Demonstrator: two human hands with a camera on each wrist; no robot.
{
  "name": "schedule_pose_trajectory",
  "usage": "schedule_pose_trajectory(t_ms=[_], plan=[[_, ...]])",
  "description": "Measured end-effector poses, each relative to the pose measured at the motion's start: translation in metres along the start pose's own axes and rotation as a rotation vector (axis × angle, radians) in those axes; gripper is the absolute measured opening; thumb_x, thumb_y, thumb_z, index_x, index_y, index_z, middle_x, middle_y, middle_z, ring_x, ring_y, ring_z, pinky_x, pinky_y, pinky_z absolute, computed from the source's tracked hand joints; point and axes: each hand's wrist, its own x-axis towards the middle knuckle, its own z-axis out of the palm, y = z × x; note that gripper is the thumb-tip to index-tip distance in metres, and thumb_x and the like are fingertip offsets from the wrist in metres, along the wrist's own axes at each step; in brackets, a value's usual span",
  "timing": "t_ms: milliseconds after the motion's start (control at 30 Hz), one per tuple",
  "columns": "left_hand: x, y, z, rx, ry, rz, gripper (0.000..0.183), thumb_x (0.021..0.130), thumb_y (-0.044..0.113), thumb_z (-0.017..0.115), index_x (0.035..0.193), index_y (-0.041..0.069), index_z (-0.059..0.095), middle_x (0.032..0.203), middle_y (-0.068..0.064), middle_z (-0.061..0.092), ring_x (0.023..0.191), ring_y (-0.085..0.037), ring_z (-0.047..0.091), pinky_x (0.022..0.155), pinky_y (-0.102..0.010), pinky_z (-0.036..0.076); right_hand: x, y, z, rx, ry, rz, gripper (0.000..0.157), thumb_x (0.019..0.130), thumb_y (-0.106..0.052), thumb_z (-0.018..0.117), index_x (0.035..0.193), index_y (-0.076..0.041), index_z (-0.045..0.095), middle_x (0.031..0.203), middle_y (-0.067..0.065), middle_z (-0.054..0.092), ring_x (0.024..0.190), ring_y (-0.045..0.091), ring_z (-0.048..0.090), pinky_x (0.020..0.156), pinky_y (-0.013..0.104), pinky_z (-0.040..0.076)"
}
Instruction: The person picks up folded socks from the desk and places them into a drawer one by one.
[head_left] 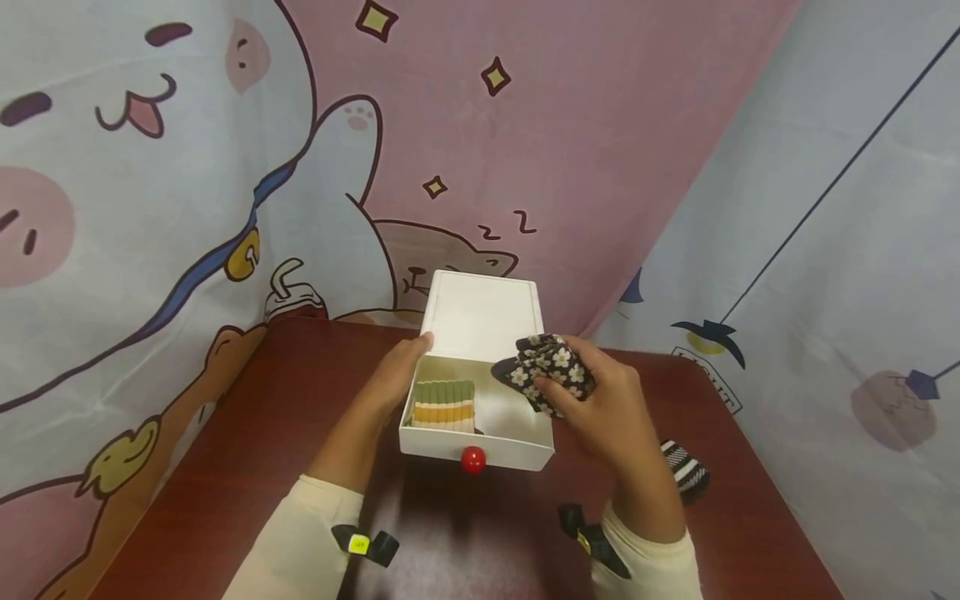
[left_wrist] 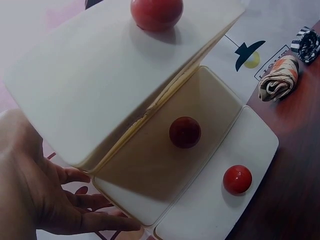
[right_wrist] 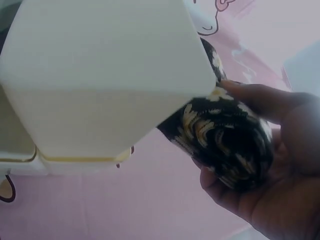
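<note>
A small white drawer unit (head_left: 483,312) stands on the table with its top drawer (head_left: 517,452) pulled out, a red knob (head_left: 473,460) on the front. Inside the drawer, at the left, lies a folded sock (head_left: 444,404) striped green, yellow and cream. My right hand (head_left: 613,408) grips a rolled black sock (head_left: 555,367) with white flowers, above the drawer's right side. The left hand (head_left: 396,375) rests against the unit's left side; its fingers lie fairly straight in the left wrist view. The right wrist view shows the rolled end of the flowered sock (right_wrist: 235,145) beside the drawer.
A black-and-white striped sock roll (head_left: 684,468) lies on the red-brown table (head_left: 217,500) to the right. An orange and beige patterned roll (left_wrist: 280,79) is near it in the left wrist view. Lower drawers carry red knobs (left_wrist: 237,180). Printed cloth (head_left: 562,125) hangs behind.
</note>
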Motion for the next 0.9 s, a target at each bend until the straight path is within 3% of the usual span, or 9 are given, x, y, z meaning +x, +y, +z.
schedule_pose_trajectory(t_ms=[267, 533, 900], plan=[[0.000, -0.001, -0.001, 0.015, -0.002, 0.004, 0.066, 0.114, 0.051, 0.037, 0.111, -0.004, 0.073, 0.097, -0.019, 0.079, 0.078, -0.017, 0.071, 0.079, -0.032, 0.060, 0.004, 0.001, 0.007, 0.025, -0.148, -0.104, 0.049, 0.091, -0.010, 0.088, 0.136, -0.003, 0.072, 0.112, 0.017, 0.081, 0.094, 0.025, 0.076, 0.080, 0.047, 0.067], [0.001, -0.002, -0.001, 0.027, 0.012, 0.013, 0.064, 0.114, 0.050, 0.038, 0.110, -0.003, 0.073, 0.095, -0.017, 0.078, 0.079, -0.017, 0.071, 0.082, -0.033, 0.059, 0.009, 0.001, 0.012, 0.068, -0.314, -0.062, 0.050, 0.095, -0.012, 0.084, 0.143, -0.007, 0.070, 0.122, 0.015, 0.080, 0.101, 0.023, 0.076, 0.086, 0.045, 0.067], [-0.001, -0.001, 0.000, 0.017, 0.017, 0.005, 0.064, 0.114, 0.051, 0.039, 0.115, -0.004, 0.071, 0.099, -0.020, 0.077, 0.080, -0.018, 0.071, 0.081, -0.033, 0.059, 0.014, 0.004, 0.017, 0.127, -0.473, -0.076, 0.041, 0.094, -0.007, 0.082, 0.135, -0.013, 0.076, 0.111, 0.005, 0.080, 0.092, 0.013, 0.071, 0.081, 0.030, 0.063]])
